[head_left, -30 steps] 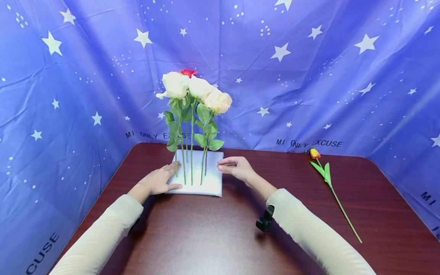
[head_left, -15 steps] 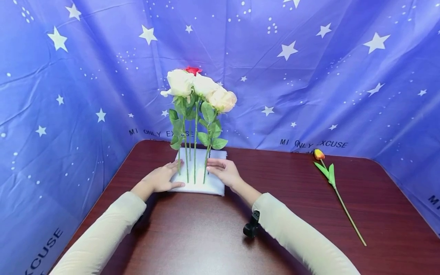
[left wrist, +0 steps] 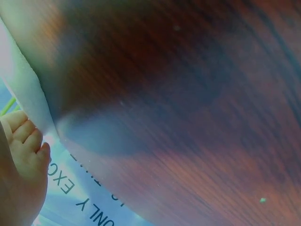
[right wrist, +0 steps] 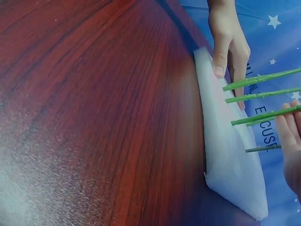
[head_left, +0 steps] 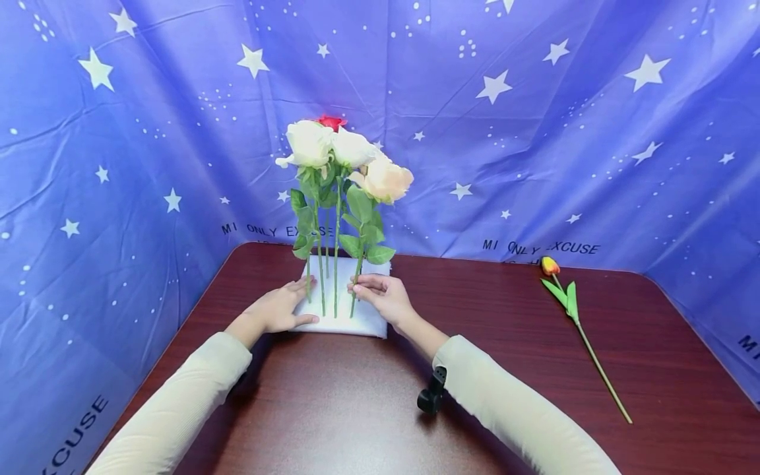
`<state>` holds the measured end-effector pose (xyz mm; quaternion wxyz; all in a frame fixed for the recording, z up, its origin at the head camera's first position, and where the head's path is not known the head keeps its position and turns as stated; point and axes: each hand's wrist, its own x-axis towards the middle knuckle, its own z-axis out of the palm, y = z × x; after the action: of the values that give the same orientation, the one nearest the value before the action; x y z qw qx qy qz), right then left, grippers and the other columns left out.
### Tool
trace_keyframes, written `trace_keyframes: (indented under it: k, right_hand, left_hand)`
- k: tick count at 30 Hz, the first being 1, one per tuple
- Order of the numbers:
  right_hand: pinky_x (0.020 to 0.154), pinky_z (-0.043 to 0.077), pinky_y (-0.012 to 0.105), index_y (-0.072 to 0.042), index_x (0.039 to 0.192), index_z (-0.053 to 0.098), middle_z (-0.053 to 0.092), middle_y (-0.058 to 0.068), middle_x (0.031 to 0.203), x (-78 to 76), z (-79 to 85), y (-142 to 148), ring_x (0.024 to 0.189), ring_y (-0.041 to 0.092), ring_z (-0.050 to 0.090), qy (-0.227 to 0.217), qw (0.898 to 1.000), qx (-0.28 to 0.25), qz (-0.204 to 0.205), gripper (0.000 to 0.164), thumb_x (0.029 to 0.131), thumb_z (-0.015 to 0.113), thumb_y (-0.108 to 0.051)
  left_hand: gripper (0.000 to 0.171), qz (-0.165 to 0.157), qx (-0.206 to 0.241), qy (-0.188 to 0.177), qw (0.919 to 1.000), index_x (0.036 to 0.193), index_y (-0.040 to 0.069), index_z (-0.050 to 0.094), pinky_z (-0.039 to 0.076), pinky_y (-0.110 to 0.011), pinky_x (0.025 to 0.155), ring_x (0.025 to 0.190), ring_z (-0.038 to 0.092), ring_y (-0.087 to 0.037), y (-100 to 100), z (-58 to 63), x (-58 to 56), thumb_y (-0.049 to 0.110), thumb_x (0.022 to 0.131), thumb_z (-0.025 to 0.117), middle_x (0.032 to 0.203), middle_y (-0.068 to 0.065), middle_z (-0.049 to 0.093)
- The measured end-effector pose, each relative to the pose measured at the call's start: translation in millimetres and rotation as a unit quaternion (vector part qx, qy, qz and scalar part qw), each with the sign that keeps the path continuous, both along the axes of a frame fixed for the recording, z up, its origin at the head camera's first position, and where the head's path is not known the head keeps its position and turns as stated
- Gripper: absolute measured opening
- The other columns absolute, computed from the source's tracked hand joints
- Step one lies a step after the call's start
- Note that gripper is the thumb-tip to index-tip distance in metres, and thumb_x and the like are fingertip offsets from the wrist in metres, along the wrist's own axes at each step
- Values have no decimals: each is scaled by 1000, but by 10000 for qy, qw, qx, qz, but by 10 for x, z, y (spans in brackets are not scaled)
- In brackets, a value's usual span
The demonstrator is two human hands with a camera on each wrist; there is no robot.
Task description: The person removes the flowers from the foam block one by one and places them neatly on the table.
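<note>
A white foam block (head_left: 371, 323) lies on the table with several artificial roses standing upright in it. Two cream roses (head_left: 309, 143) and a red rose (head_left: 332, 123) are on the left and at the back. My right hand (head_left: 388, 300) pinches the green stem of the peach rose (head_left: 387, 180), low down, above the foam. In the right wrist view, that stem (right wrist: 263, 116) runs to the fingers of my right hand (right wrist: 292, 150). My left hand (head_left: 276, 309) rests on the foam's left side, fingers extended. Only part of it (left wrist: 26, 160) shows in the left wrist view.
An orange-yellow tulip (head_left: 594, 349) with green leaves lies on the right of the dark red wooden table (head_left: 332, 396). A blue curtain (head_left: 415, 86) with white stars surrounds the table's back and sides. A black wrist camera (head_left: 431, 390) hangs below my right sleeve.
My right hand has moved left from the foam's right edge to the peach rose's stem and taken hold of it. The peach bloom has shifted slightly right and down. My left hand stays put.
</note>
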<state>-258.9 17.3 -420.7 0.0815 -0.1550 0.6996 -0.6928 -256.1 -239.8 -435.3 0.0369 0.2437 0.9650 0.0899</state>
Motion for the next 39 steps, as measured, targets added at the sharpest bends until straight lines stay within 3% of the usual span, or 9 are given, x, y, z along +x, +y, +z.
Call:
trace_keyframes:
  k: [5,9,16,20,26,39]
  right_hand:
    - [79,58,21,15,111,63,66,33,108,18,-8,1,80,-1,69,198,9996,-179,101,27,88,64,1]
    - [80,59,22,17,112,62,66,35,105,19,-6,11,80,-3,69,430,9984,-267,241,29,86,65,3]
    - [83,58,24,15,110,65,64,35,108,33,15,50,82,-1,71,282,9993,-205,154,28,85,67,3]
    - [83,58,25,17,108,65,71,26,102,42,16,70,80,1,71,17,9988,-447,-176,26,84,67,6]
    - [83,59,29,24,111,59,76,0,82,37,-33,106,79,8,72,-545,9896,-1270,-397,31,83,63,12]
    - [84,59,33,30,112,52,75,-1,78,14,-43,141,82,15,73,-581,9824,-1711,-474,32,82,59,18]
  left_hand:
    - [86,2,-7,-25,10000,147,-5,33,30,-49,118,142,34,-40,-10,-10,-5,51,88,60,153,-25,34]
    - [86,12,-49,-11,10000,147,-5,33,31,-49,117,142,34,-40,-11,-10,-12,52,88,59,153,-25,34]
    - [84,-85,41,111,9999,145,-6,36,32,-50,116,140,37,-40,4,-4,-37,50,87,62,151,-25,36]
    - [83,-107,132,165,9997,144,-6,37,33,-50,116,140,38,-40,7,-10,-37,48,87,63,151,-25,37]
    - [83,-92,175,194,9996,143,-7,38,33,-50,116,140,38,-40,-10,-58,-25,47,86,63,151,-25,37]
    - [81,-114,251,258,9993,141,-9,42,33,-50,116,138,40,-41,-4,-15,-6,44,85,66,147,-27,41]
